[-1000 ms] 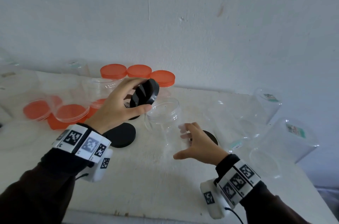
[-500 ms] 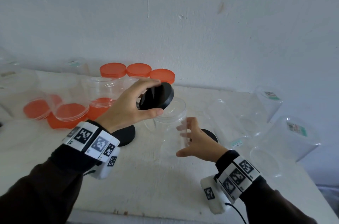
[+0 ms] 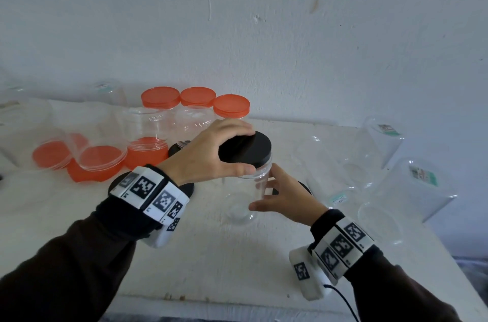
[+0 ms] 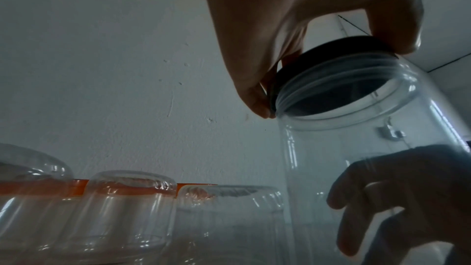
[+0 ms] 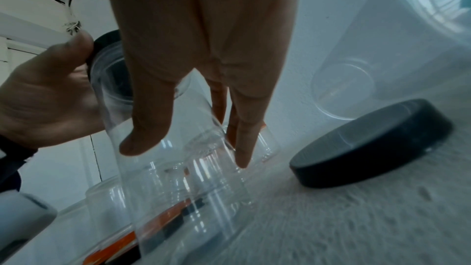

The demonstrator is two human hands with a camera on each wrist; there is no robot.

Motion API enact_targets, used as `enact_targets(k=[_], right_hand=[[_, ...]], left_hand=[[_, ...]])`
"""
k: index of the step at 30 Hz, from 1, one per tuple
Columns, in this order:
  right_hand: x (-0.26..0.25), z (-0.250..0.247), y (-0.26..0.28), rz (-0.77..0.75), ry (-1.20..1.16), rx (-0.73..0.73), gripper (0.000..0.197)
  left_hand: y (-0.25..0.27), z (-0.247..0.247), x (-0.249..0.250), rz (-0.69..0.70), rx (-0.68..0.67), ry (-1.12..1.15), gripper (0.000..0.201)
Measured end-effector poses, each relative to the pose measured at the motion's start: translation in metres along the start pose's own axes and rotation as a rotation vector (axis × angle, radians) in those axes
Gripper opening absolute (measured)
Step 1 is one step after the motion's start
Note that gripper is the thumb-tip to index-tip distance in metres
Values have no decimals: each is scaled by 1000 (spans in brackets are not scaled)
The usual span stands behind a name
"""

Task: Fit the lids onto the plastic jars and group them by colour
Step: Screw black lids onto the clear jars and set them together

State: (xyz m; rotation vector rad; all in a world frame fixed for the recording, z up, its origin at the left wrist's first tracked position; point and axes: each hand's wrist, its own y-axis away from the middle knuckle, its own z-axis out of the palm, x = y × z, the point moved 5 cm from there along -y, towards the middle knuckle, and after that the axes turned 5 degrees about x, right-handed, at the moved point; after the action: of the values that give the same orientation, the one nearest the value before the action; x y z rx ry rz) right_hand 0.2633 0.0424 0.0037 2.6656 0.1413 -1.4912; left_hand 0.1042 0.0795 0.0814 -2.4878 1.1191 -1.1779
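A black lid sits on the mouth of a clear jar at the table's middle. My left hand grips the lid from above, thumb on the near rim. The left wrist view shows the lid on the jar, with the neck threads showing below it. My right hand grips the jar's side, thumb in front and fingers behind. The right wrist view shows that hand round the jar.
Three orange-lidded jars stand at the back. Several upturned jars on orange lids sit at the left. Spare black lids lie under my left wrist and behind my right hand. Several clear jars lie at the right.
My left hand carried the black lid to the right and set it flat on the jar's mouth. My right hand closed round the jar's side.
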Motion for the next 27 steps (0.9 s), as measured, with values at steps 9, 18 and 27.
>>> enact_targets(k=[9, 18, 27], right_hand=[[3, 0, -2, -9, 14, -22, 70], [-81, -68, 1, -176, 119, 12, 84], [-130, -29, -17, -308, 755, -322, 81]], left_hand=[[-2, 6, 3, 28, -36, -16, 76], [21, 15, -16, -216, -6, 297, 123], [27, 34, -28, -335, 61, 412, 101]])
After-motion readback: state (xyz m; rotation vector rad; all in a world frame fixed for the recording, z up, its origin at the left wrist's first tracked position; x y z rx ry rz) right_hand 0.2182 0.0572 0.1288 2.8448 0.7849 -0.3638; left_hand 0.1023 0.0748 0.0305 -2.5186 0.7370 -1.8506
